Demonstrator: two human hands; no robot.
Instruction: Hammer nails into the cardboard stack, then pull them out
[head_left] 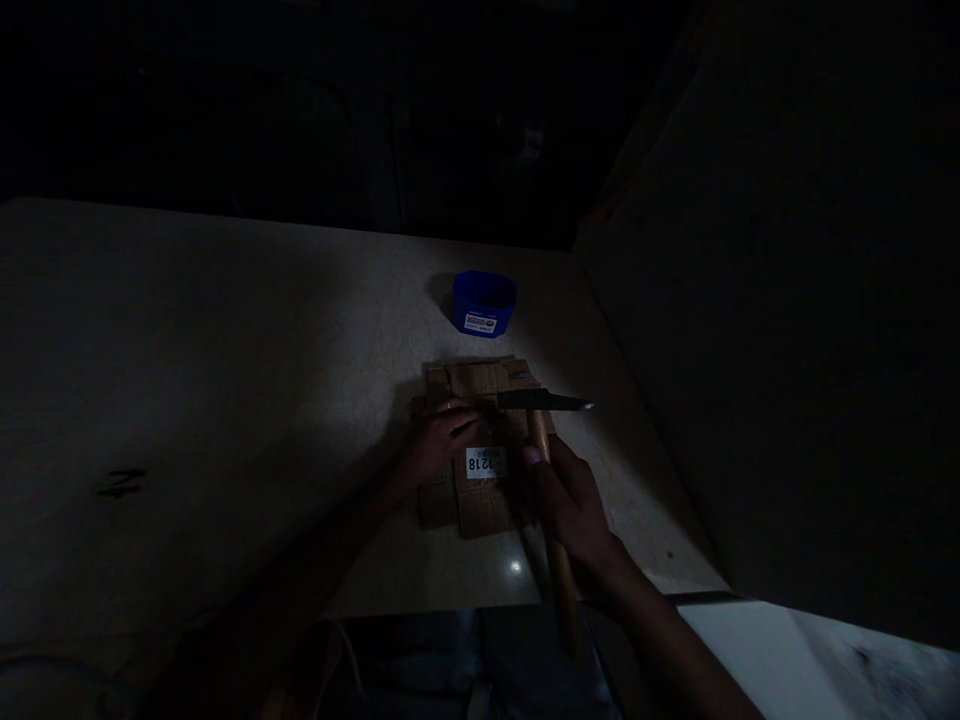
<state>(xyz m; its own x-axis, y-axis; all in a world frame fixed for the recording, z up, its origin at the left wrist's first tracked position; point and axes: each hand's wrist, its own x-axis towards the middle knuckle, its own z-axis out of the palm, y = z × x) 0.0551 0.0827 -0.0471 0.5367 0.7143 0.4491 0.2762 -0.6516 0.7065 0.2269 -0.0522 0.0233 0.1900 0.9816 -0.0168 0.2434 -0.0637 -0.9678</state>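
My right hand (574, 500) is wrapped round the wooden handle of a hammer (538, 428). The hammer's dark metal head, narrowing to a point on the right, hangs over a piece of flattened, layered cardboard (480, 515). On the cardboard's left part rests my left hand (439, 440), its fingers drawn together and pointing toward the hammer head. Whatever those fingertips may pinch is lost in the dark. A white label (485, 463) with upside-down "1218" lies between both hands.
A blue plastic bin (484, 305) with a label stands on the pale tabletop (262, 350) beyond the cardboard. Dark marks (122, 483) show on the table at left. A dark upright panel (787, 350) borders the right side. Light is very dim.
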